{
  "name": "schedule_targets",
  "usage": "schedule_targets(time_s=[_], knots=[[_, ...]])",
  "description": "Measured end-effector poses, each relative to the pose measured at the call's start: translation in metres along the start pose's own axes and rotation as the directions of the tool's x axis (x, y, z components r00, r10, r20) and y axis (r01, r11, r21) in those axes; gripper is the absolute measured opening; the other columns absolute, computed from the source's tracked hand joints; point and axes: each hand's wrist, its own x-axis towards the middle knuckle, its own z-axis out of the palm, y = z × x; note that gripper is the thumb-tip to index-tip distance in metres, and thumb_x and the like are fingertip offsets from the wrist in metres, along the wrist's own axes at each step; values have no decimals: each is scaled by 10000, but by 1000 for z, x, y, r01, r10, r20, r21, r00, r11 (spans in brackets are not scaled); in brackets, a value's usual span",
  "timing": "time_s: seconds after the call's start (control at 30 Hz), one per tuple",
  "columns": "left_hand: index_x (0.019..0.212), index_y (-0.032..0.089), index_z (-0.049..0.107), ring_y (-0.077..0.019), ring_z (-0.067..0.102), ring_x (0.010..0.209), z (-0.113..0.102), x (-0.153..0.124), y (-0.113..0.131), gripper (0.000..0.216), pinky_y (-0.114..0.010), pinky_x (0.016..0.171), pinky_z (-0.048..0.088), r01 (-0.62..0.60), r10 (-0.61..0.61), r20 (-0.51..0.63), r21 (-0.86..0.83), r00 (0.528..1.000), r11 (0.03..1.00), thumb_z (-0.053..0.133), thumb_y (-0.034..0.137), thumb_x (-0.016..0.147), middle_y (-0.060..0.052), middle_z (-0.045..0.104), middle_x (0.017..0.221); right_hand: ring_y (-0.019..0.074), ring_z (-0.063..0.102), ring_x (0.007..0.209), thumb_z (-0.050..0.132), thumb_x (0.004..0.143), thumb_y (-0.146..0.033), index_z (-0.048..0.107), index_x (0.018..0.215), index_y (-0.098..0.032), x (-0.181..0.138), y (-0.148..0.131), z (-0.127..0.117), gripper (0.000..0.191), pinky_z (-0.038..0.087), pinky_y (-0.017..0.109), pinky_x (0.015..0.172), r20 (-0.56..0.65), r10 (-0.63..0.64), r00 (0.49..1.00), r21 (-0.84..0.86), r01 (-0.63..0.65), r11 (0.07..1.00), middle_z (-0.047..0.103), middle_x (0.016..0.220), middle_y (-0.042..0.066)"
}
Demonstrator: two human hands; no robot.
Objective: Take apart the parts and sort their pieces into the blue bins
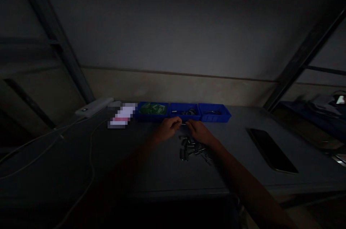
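My left hand [168,128] and my right hand [199,131] meet over the grey table [151,164], fingers pinched together on a small metal part [184,124] between them. Just below the hands lies a heap of several small metal cylinders [193,149]. Behind the hands stand three blue trays in a row: the left tray [151,109] holds green pieces, the middle tray [185,110] holds dark metal parts, the right tray [214,112] holds a few thin parts. The scene is very dim.
A dark phone [271,151] lies flat on the table's right side. A white power strip [93,107] sits at the back left, with white cables [90,157] trailing forward. A blurred-out white item [122,116] lies left of the trays. Dark frame struts rise on both sides.
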Motion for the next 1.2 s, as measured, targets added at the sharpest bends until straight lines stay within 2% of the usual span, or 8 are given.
schedule_targets(time_s=[0.1,0.23,0.33,0.5,0.87,1.2], knots=[[689,153,519,-118,492,639,0,2,-3,218,-225,623,363,3,-2,8,-73,1000,997,406,288,818,23,516,636,136,536,635,344,915,-271,532,758,-159,0,-2,-1,270,316,240,586,-3,-3,1000,-5,3,1000,594,688,39],[745,156,536,-126,501,627,1,2,-3,246,-238,620,375,39,-45,-37,-135,998,990,364,306,836,15,521,627,144,549,639,336,918,-258,534,773,-156,0,-3,-3,266,324,245,588,-32,9,999,-35,-10,999,603,700,47],[769,155,563,-125,499,603,3,1,2,282,-233,583,362,95,-100,-47,-108,994,990,373,351,837,16,527,617,148,563,659,339,917,-258,542,793,-161,0,-2,-4,257,334,246,604,-56,1,998,-64,-4,998,613,718,49],[637,156,530,-110,472,540,6,1,6,346,-226,541,335,139,-142,-85,-42,986,989,354,369,844,26,499,551,143,567,667,330,921,-264,547,797,-167,-1,-4,-5,268,342,242,615,-44,-41,998,-58,38,998,618,723,49],[680,148,557,-129,524,628,6,0,7,257,-227,590,371,121,-119,-84,14,989,993,400,301,814,4,573,625,122,527,626,311,920,-294,534,738,-164,-1,-2,-2,316,327,236,588,-40,-2,999,84,6,996,575,676,19],[771,137,588,-137,553,652,8,-1,3,190,-237,608,392,73,-68,-76,76,995,994,444,258,795,-25,623,704,121,525,621,347,911,-275,526,731,-160,0,0,-2,279,320,232,576,-13,27,1000,80,-26,996,573,662,21]])
